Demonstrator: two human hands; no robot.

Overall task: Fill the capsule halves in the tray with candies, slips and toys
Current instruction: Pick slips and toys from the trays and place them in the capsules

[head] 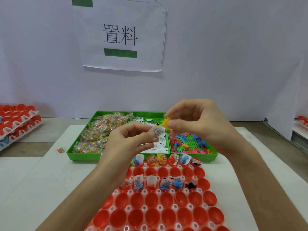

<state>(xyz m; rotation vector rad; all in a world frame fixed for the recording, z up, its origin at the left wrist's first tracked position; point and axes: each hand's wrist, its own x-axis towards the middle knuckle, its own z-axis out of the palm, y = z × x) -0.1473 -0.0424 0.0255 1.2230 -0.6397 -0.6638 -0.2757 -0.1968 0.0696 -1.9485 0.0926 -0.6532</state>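
Note:
My left hand [128,142] pinches a white printed slip [158,132] above the green bins. My right hand [196,122] pinches a yellow plastic toy [165,122] just right of the slip. Below them lies a white tray [160,207] of red capsule halves [151,215]. Two far rows hold slips and small toys [177,183]; the near rows are bare. The green bins hold wrapped candies [98,132] at left, slips [160,145] in the middle and coloured toys [191,142] at right.
Stacked trays of red capsule halves [18,120] stand at the far left, more at the far right edge [302,120]. One loose candy packet [60,150] lies on the white mat left of the bins. A paper sign [121,35] hangs on the wall behind.

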